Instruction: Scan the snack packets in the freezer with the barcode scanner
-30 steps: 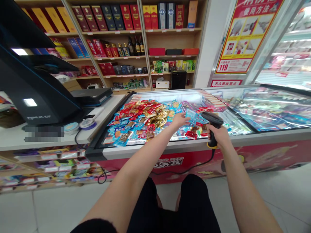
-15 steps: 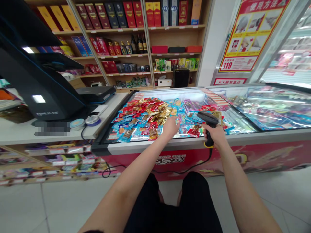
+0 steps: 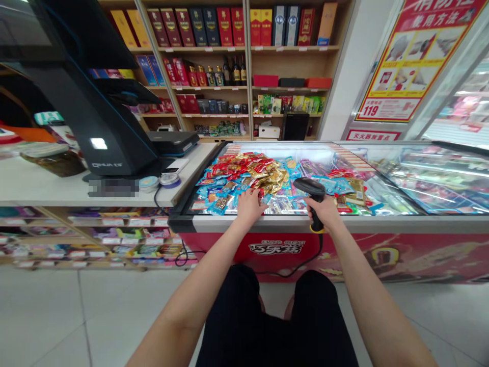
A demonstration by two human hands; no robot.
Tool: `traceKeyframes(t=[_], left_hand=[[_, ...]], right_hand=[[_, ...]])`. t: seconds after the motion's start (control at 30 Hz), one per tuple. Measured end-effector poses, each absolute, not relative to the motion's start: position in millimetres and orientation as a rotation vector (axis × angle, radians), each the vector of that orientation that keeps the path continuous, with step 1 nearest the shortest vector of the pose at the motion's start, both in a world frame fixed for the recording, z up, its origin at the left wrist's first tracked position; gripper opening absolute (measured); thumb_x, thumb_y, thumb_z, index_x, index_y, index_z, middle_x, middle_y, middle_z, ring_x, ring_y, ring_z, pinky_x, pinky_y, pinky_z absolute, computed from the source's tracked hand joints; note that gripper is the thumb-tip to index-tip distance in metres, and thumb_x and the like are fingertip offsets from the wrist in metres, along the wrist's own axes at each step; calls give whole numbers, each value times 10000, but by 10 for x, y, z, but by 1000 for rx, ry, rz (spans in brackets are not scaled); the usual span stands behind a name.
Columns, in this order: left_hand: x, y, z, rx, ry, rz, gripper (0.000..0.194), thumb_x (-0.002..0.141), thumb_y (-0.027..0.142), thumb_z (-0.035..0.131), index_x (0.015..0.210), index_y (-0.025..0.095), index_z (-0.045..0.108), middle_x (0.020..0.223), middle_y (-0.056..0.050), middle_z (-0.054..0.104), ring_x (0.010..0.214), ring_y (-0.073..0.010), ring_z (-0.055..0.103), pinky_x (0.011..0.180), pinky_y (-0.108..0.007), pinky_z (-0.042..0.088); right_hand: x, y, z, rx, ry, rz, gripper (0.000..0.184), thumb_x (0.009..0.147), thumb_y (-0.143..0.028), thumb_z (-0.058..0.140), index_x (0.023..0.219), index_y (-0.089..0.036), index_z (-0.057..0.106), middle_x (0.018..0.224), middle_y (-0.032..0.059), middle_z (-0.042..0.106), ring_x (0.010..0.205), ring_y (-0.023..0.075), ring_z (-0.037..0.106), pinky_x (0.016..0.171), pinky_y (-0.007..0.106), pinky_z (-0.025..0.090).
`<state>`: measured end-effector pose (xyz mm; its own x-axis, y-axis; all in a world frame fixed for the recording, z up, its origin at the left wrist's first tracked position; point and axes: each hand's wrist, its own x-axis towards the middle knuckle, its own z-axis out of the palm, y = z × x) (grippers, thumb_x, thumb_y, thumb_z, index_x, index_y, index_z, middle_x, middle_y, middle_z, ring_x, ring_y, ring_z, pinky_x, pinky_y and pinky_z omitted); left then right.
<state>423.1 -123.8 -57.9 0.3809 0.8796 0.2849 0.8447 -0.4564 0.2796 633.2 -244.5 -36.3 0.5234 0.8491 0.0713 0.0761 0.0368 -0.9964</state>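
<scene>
A chest freezer holds a heap of gold and red snack packets, with blue packets around it. My left hand rests on the packets at the front of the heap. A red-trimmed packet sits at its fingertips, and I cannot tell whether it is gripped. My right hand is closed around the handle of a black handheld barcode scanner, which has a yellow ring at its base. Its head points left, above blue packets. A black cable hangs from the scanner's base.
A white counter to the left carries a black checkout terminal and small round rolls. Wooden shelves of boxed liquor and bottles stand behind the freezer. A glass lid covers its right part.
My left hand has moved left and nearer the freezer's front edge, down onto the packets. The scanner in my right hand has also shifted left. The whole view has swung slightly.
</scene>
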Motion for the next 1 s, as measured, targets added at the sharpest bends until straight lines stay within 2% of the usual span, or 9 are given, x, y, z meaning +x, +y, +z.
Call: traceKeyframes(t=[0.17, 0.37, 0.47, 0.53, 0.6, 0.7, 0.8, 0.9, 1.0], left_hand=[[4070, -1202, -481, 2579, 1522, 464, 553, 834, 357, 742, 1354, 205, 628, 1377, -143, 638, 1261, -318, 587, 1069, -378, 448], [4043, -1177, -402, 2528, 1545, 409, 429, 886, 236, 631, 1313, 193, 648, 1256, -145, 711, 1176, -302, 653, 966, -361, 510], [4084, -1191, -390, 2496, 1604, 411, 387, 909, 338, 643, 1262, 181, 663, 1251, -162, 705, 1203, -313, 640, 965, -367, 517], [4127, -1217, -374, 2501, 1646, 410, 492, 878, 454, 698, 1264, 153, 652, 1281, -189, 682, 1257, -337, 602, 994, -387, 510], [4167, -1233, -348, 2520, 1672, 385, 597, 823, 484, 759, 1288, 131, 633, 1324, -208, 653, 1294, -349, 572, 1024, -395, 498], [4193, -1201, -301, 2545, 1680, 315, 520, 809, 356, 763, 1265, 131, 652, 1348, -218, 638, 1300, -343, 575, 1039, -386, 491], [4167, -1109, -264, 2515, 1655, 294, 404, 762, 249, 756, 1149, 141, 712, 1329, -237, 653, 1291, -369, 593, 1013, -393, 508], [4102, -995, -239, 2346, 1586, 352, 241, 687, 206, 771, 924, 170, 743, 1130, -214, 739, 1144, -380, 682, 934, -401, 537], [4013, -880, -217, 2080, 1475, 528, 126, 623, 150, 766, 707, 197, 685, 800, -125, 743, 873, -324, 733, 790, -369, 554]], right_hand=[[6199, -2408, -353, -1436, -922, 758, 293, 641, -368, 789, 597, -199, 553, 456, -11, 552, 364, 105, 473, 369, 228, 431], [6098, -2376, -366, -1444, -916, 756, 308, 624, -369, 799, 608, -203, 540, 446, -22, 539, 354, 105, 473, 357, 224, 410], [6066, -2364, -372, -1435, -920, 769, 313, 616, -373, 804, 612, -201, 542, 454, -22, 542, 357, 108, 477, 350, 225, 405], [6049, -2363, -363, -1436, -922, 770, 304, 618, -371, 800, 620, -199, 549, 453, -23, 541, 355, 106, 473, 349, 226, 406], [6034, -2366, -346, -1444, -925, 770, 295, 619, -366, 796, 623, -198, 554, 447, -24, 538, 350, 105, 467, 351, 227, 407], [6030, -2369, -326, -1449, -931, 768, 288, 620, -363, 792, 623, -201, 554, 447, -22, 540, 353, 106, 468, 355, 228, 412], [6045, -2364, -329, -1442, -941, 766, 287, 632, -369, 784, 620, -205, 549, 450, -20, 541, 359, 109, 475, 361, 229, 414], [6050, -2364, -332, -1445, -954, 768, 292, 643, -378, 779, 622, -210, 540, 445, -20, 536, 357, 110, 470, 364, 231, 412], [6029, -2370, -310, -1455, -954, 769, 302, 640, -382, 780, 632, -216, 529, 440, -22, 532, 352, 109, 463, 361, 231, 409]])
